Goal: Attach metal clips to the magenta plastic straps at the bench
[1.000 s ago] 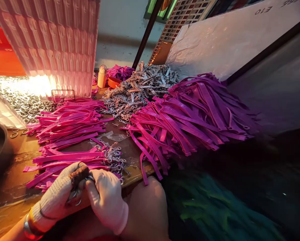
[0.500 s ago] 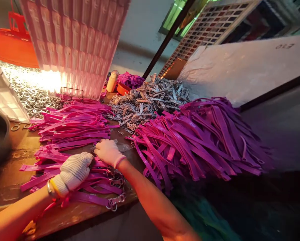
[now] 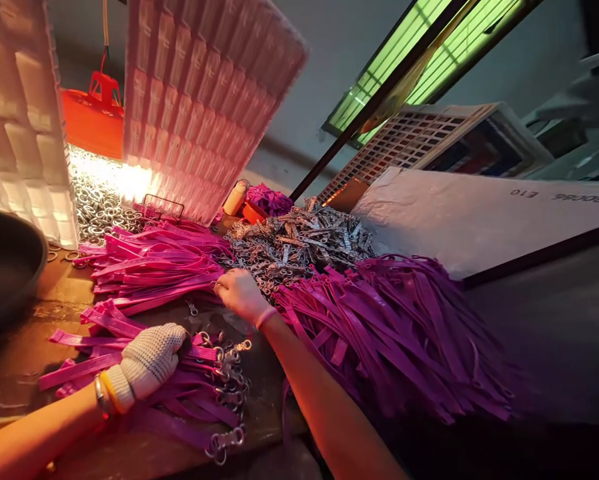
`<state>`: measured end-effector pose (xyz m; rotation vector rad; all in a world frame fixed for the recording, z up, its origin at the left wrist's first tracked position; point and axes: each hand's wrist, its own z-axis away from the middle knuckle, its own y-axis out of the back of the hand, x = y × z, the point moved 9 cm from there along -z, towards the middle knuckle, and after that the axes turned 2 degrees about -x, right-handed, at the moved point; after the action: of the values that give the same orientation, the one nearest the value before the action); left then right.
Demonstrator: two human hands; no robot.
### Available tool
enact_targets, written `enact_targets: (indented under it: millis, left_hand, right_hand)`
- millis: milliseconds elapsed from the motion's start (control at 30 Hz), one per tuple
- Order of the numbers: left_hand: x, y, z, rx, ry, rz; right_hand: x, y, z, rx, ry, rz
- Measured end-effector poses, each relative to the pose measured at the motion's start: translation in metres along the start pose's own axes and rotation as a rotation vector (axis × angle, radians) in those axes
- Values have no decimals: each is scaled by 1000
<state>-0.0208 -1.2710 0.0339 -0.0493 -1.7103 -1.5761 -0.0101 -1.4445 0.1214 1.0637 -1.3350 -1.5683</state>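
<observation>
My left hand (image 3: pixel 152 360), in a dotted white knit glove, is closed over a bundle of magenta straps (image 3: pixel 199 393) near the table's front; what its fingers grip is hidden. Metal clasps and rings (image 3: pixel 229 380) hang at the right ends of these straps. My right hand (image 3: pixel 240 293), in a thin pale glove, has its fingertips pinched at the right edge of the upper pile of magenta straps (image 3: pixel 154 260). Whether a strap is between those fingers is too small to tell. A single small clasp (image 3: pixel 193 309) lies between the hands.
Metal chain pieces (image 3: pixel 299 240) are heaped behind my right hand. A large purple strap pile (image 3: pixel 389 333) lies right. Bright rings (image 3: pixel 102 207) sit under a red lamp (image 3: pixel 92 120), between ribbed plastic panels (image 3: pixel 194 100). A dark bowl (image 3: pixel 9 267) stands left.
My right hand has moved away from my left hand, up and right to the upper pile's edge. My left hand stays on the lower straps. The view has tilted upward.
</observation>
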Motion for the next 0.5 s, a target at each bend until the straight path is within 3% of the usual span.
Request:
enact_targets:
  millis: [133,233,367,500]
  left_hand:
    - [1,2,1,18,-41,6]
    - [-2,9,1,78,-50,79]
    - [-6,32,5,267,-93,291]
    - [15,59,26,494,-359,404]
  right_hand:
    - [36,54,2,208,-144,-210]
    - [61,68,13,235,-215,-492]
    - [53,38,36,199,-216,-926]
    - [18,-23,63,160,-301,-1622]
